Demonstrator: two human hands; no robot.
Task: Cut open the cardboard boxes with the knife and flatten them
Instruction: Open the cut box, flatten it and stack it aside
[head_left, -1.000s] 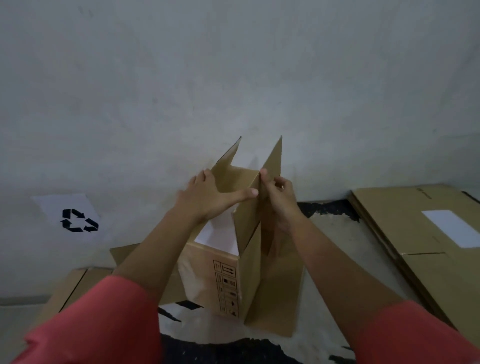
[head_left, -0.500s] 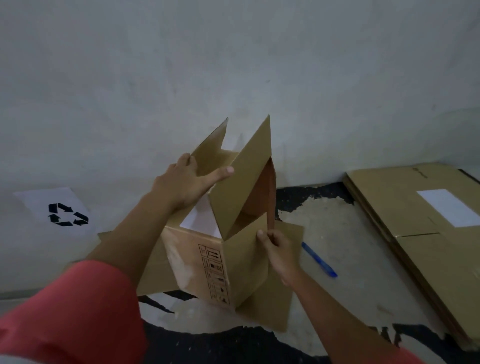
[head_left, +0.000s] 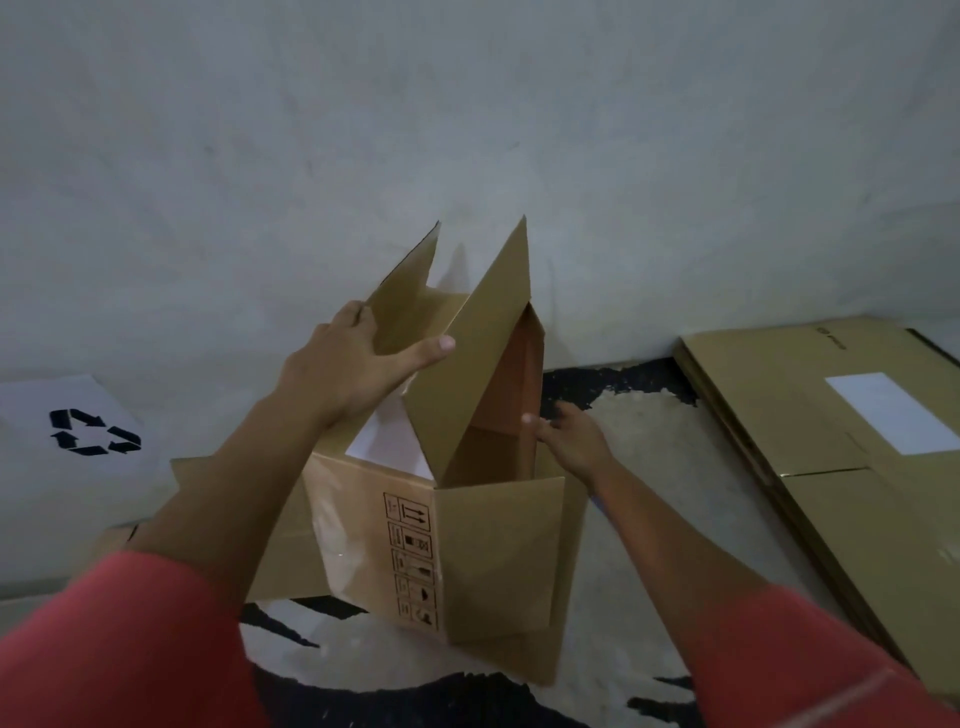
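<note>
A brown cardboard box stands on the floor in front of the wall, with printed handling symbols on one corner. Its top flaps stick up and one side flap hangs open toward me. My left hand holds the upper flaps, fingers hooked over the rear flap and thumb lying across the front one. My right hand is blurred at the box's open right side, fingers stretched toward the inner panel and gripping nothing. A sliver of the blue knife shows beside my right forearm; the rest is hidden.
A stack of flattened cardboard with a white label lies on the floor at the right. A white sheet with a recycling symbol leans at the left wall. More flat cardboard lies behind the box at left.
My right hand let go of the top flaps, dropped to the side flap, then rose to the box's open right side. The side flap now hangs open. My left hand kept its hold.
</note>
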